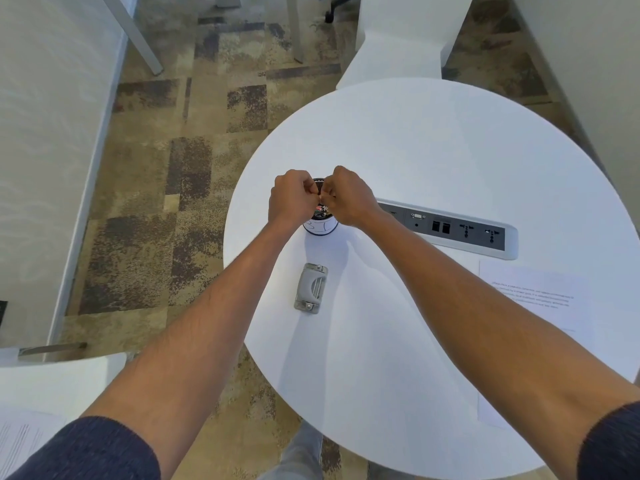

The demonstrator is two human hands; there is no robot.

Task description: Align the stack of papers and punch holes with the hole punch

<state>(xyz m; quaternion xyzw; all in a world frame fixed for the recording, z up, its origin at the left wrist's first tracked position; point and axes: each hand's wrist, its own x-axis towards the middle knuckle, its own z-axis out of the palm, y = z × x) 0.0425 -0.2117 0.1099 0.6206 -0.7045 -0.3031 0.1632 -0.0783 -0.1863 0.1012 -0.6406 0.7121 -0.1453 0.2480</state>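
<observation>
A grey hole punch (pixel 310 288) lies on the round white table (pixel 433 150), nearer to me than both hands. Printed sheets of paper (pixel 540 327) lie at the table's right side, apart from the punch. My left hand (pixel 292 199) and my right hand (pixel 346 199) are held close together over a small round white container with a dark printed top (pixel 320 225). Their fingers are curled and pinched around something tiny between them, which I cannot make out. Neither hand touches the punch or the paper.
A grey socket strip (pixel 450 228) is set into the table to the right of my hands. A white chair (pixel 398 39) stands beyond the table. More printed paper (pixel 20 441) rests on a white surface at the lower left. Patterned carpet (pixel 166 202) covers the floor on the left.
</observation>
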